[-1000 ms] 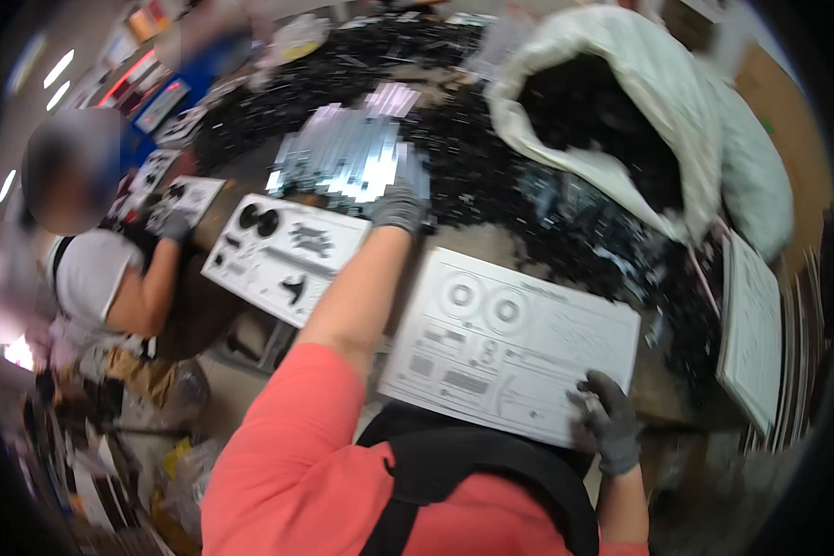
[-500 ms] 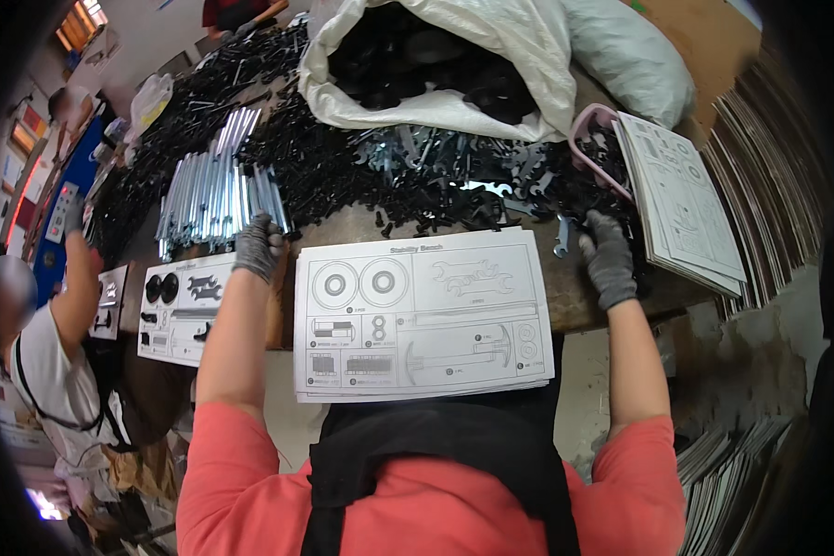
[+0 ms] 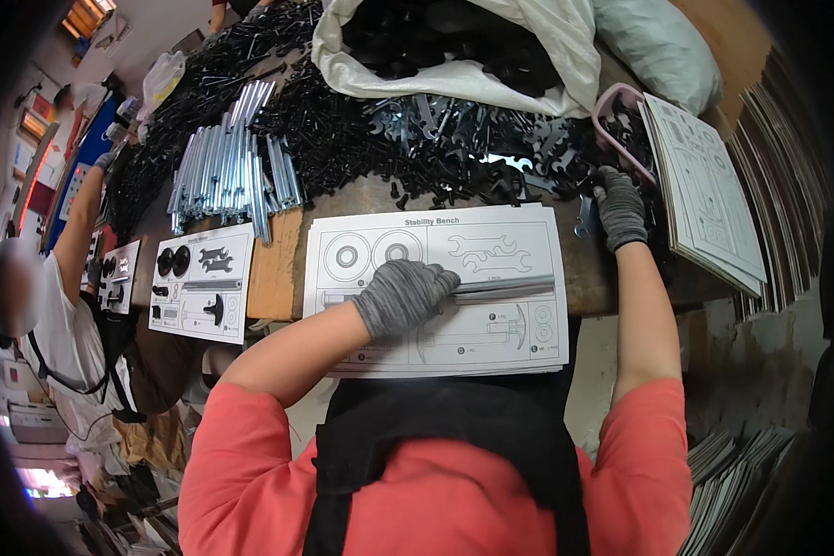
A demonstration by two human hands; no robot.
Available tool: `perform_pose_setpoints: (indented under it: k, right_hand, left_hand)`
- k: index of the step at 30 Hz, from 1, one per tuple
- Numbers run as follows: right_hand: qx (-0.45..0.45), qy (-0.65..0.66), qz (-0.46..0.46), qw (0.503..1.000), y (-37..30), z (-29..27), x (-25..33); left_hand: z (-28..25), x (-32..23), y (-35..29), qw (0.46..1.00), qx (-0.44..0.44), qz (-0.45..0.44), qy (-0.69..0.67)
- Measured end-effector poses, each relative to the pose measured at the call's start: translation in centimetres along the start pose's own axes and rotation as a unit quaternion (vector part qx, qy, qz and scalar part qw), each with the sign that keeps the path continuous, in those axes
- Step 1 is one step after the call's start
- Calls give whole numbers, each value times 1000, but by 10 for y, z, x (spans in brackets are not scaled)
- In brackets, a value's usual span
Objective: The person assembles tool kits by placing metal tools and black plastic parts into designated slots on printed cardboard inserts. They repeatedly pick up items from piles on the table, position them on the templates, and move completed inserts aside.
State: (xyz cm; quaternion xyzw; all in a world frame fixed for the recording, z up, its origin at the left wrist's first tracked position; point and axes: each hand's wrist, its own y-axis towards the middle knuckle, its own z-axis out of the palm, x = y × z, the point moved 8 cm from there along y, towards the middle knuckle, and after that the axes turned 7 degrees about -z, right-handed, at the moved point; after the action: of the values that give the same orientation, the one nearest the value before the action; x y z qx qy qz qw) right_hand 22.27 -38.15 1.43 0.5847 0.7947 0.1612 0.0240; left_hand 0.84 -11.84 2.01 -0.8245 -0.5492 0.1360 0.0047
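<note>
A stack of printed card sheets (image 3: 343, 357) with line drawings of parts lies before me at the table's front edge. My left hand (image 3: 400, 295), in a grey knit glove, is closed on the end of a silvery metal tube (image 3: 505, 286) held across the top sheet. At the right, my gloved right hand (image 3: 621, 211) reaches into small black parts beside the pink basket (image 3: 612, 130). Its fingers are curled, and what they hold, if anything, is hidden. A flat open-ended wrench (image 3: 582, 218) lies just left of that hand.
Silvery tubes (image 3: 218, 176) are piled at the left, black bolts (image 3: 334, 130) beyond. An open white sack (image 3: 565, 88) of black parts stands at the back. More sheets (image 3: 704, 185) stand at the right. A co-worker (image 3: 65, 320) stands left beside a card with parts (image 3: 199, 283).
My left hand has moved from the tube pile to the card stack, bringing a tube. My right hand's fingers have curled in among the black parts.
</note>
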Motion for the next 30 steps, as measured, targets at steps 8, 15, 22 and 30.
perform_pose_setpoints:
  k: [8, 15, 22, 30]
  right_hand:
    - [65, 424, -39, 903, -99, -58, 45]
    - [227, 415, -205, 857, -160, -28, 153]
    - [183, 296, -213, 913, -170, -28, 162]
    - [63, 290, -207, 932, -140, -56, 140]
  left_hand:
    - [-8, 25, -15, 987, -49, 3, -153]
    - [1, 45, -17, 973, -84, -11, -216]
    - [-1, 50, -21, 965, -75, -53, -246]
    - [-11, 65, -21, 943, -121, -54, -305]
